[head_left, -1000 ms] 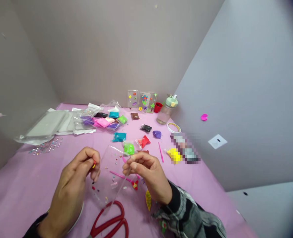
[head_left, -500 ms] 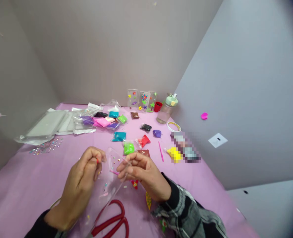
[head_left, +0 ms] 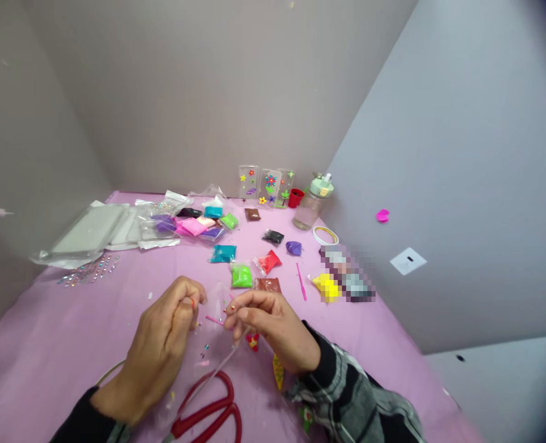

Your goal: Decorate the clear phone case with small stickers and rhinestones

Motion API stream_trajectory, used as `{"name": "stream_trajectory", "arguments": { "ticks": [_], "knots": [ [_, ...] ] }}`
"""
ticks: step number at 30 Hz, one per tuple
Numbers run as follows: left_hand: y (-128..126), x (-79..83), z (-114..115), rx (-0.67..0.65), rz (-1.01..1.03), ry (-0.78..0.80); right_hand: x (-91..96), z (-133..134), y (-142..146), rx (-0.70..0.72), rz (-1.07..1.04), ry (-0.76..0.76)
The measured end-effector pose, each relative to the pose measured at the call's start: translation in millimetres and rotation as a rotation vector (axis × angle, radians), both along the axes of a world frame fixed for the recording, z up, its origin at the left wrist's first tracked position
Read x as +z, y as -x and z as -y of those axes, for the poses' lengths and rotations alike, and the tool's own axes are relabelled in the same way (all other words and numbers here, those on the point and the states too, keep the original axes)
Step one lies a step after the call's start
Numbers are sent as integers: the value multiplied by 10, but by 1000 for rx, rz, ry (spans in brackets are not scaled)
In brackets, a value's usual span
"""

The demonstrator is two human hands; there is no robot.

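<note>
My left hand (head_left: 164, 344) is closed in a pinch, with a small bit of red-orange clay (head_left: 192, 303) showing at the fingertips. My right hand (head_left: 275, 329) holds a clear phone case (head_left: 219, 368) by its edge between thumb and fingers. The case is tilted nearly edge-on between my hands, and much of it is hard to make out. Below it lie scissors (head_left: 229, 403) with red handles. Close to my right hand are a red clay flower (head_left: 253, 342) and a yellow leaf-shaped piece (head_left: 278, 371). A pink stick (head_left: 214, 320) lies behind the case.
Bags of coloured clay (head_left: 242, 275) spread over the pink tablecloth (head_left: 92, 338). Packaged cases (head_left: 88, 231) and a gem sheet (head_left: 90, 271) lie left. Decorated cases (head_left: 269, 184), a red cup (head_left: 295, 197) and a bottle (head_left: 310, 206) stand at the back. A tape roll (head_left: 325, 235) lies right.
The clear case has turned from showing its face to nearly edge-on in my right hand. My left hand stays pinched, shifted slightly right in view.
</note>
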State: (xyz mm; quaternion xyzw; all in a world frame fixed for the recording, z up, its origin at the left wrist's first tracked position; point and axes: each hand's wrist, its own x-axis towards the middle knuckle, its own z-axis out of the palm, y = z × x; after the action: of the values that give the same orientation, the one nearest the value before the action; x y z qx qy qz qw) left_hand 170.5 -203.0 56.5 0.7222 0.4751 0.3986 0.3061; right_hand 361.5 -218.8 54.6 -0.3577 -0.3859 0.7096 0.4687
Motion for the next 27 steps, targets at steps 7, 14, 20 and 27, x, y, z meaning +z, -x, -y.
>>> {"name": "stream_trajectory", "arguments": {
  "ticks": [7, 14, 20, 27],
  "knots": [
    [85, -8, -53, 56, 182, 52, 34, -24, -5, -16, -44, 59],
    [66, 38, -60, 98, 179, 38, 38, -27, -24, -25, -39, 45],
    [52, 88, -14, 148, 174, -123, 18, -21, -17, -35, -9, 18],
    [-15, 16, 14, 54, 260, -73, -4, 7, -10, -22, 50, -105]
  ]
}}
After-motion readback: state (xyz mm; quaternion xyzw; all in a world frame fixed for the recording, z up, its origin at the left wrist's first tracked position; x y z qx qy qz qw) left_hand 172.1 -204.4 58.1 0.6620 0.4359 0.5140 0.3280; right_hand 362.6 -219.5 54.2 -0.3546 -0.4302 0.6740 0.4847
